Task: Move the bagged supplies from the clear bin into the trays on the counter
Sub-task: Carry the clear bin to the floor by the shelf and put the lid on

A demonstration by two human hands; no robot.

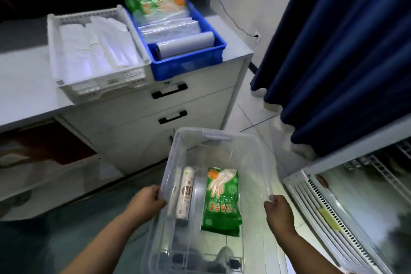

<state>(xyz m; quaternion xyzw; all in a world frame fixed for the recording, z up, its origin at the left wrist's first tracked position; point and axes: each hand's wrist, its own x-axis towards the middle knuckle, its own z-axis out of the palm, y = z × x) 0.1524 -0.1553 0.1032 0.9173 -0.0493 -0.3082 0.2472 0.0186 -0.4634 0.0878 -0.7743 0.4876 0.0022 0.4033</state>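
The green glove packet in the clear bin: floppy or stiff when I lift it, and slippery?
Probably floppy: the green glove packet lies flat and looks like thin film, so it may sag when lifted by one end. Its glossy surface suggests that it could slip. Likely light. Both the left hand and the right hand are on the clear bin.

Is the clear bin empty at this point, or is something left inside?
Not empty. The clear bin, held by the left hand and right hand, contains a green glove packet and a white roll.
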